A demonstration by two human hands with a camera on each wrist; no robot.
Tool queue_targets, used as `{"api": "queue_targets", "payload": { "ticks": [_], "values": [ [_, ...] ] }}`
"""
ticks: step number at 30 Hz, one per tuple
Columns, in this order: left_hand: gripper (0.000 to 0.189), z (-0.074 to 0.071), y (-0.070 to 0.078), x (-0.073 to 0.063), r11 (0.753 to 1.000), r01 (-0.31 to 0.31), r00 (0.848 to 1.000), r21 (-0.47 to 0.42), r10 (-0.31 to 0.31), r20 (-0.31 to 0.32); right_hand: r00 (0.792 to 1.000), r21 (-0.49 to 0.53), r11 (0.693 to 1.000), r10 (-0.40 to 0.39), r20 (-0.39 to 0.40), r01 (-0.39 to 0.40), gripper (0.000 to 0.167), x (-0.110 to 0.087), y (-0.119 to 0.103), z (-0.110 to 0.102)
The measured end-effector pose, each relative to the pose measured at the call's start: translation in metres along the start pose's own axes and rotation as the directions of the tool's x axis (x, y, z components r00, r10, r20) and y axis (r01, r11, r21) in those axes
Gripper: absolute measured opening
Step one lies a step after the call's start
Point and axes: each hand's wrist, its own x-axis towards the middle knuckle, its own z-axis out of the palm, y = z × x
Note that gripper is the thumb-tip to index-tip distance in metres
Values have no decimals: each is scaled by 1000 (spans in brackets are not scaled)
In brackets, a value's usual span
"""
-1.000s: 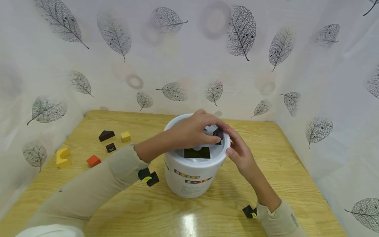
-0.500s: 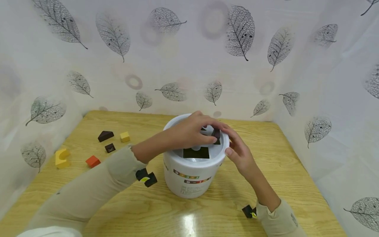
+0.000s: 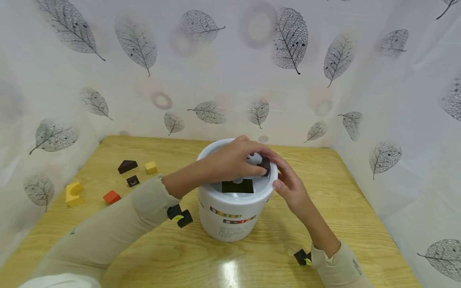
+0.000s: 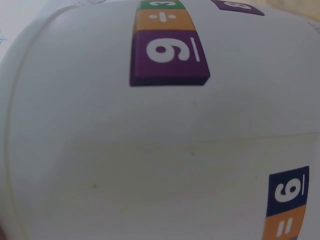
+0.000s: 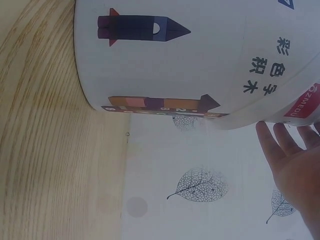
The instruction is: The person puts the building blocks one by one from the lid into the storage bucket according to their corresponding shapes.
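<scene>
A white bucket (image 3: 230, 218) with printed number blocks on its wall stands on the wooden table, its lid sunk inside the rim. My left hand (image 3: 234, 160) reaches across the lid and pinches a dark block (image 3: 266, 166) between thumb and fingers, close over the lid's right side. A black rectangular patch (image 3: 237, 186) shows on the near part of the lid. At the bucket's right side, my right hand (image 3: 293, 190) holds the rim, thumb nearer me and fingers farther back. In the right wrist view its fingertips (image 5: 280, 127) touch the rim's edge.
Loose blocks lie left of the bucket: a dark triangular prism (image 3: 127, 166), a small yellow block (image 3: 151, 167), a dark cube (image 3: 133, 181), a red block (image 3: 112, 197) and a yellow arch (image 3: 74, 194). A leaf-patterned curtain (image 3: 223, 80) encloses the table (image 3: 309, 172).
The dark block has turned slightly between my left fingers and shows more of its side. My right hand stays at the rim. The view has shifted a little.
</scene>
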Motion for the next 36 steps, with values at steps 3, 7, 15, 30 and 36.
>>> {"api": "queue_targets", "payload": {
  "ticks": [3,7,15,30,36],
  "values": [
    [41,0,0,-1,1000,10,1000,28,-10,-16,1000,-8,1000,-8,-3,8,57,1,0,1],
    [42,0,-1,-3,999,17,1000,34,-16,-18,1000,-4,1000,-5,-7,5,57,1,0,2],
    [43,-1,-4,-6,999,37,999,3,-37,-31,1000,-14,1000,6,-5,-6,55,0,-1,3],
    [37,-26,-34,-41,991,70,976,-116,-92,-196,1000,44,999,-15,-23,16,56,1,-1,4],
    [35,-38,-57,-65,988,118,946,-103,-143,-290,1000,38,999,-21,-22,21,56,1,0,5]
  ]
}}
